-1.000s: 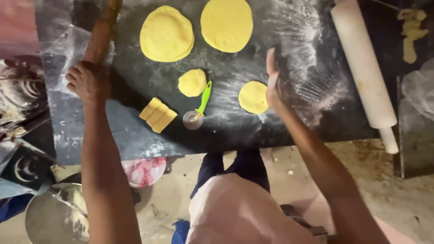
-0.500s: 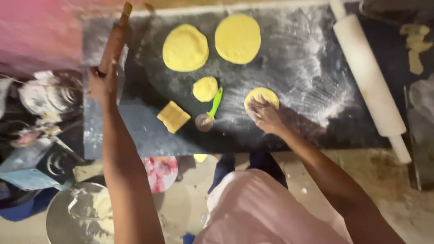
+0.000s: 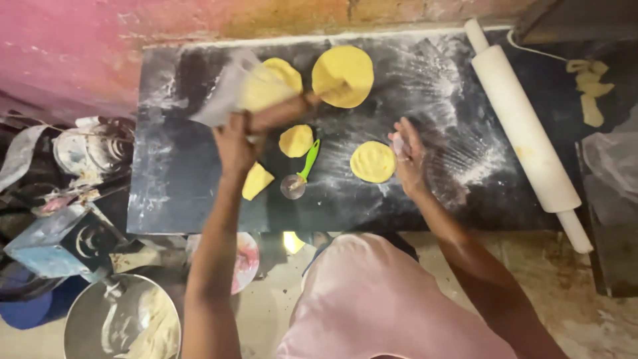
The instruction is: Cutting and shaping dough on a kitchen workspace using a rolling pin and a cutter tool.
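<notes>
Yellow dough disc (image 3: 373,161) flat on floured dark tabletop (image 3: 199,193), right hand (image 3: 409,156) open, fingers touching its edge, left hand (image 3: 234,143) closed round blurred rolling pin (image 3: 266,100), green-handled cutter (image 3: 300,174) between hands.

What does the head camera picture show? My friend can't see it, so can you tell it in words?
A person's left hand swings a blurred rolling pin over a floured dark board, while the right hand rests beside a small yellow dough disc. More dough rounds, a green-handled cutter and a big white roller lie on the board.
</notes>
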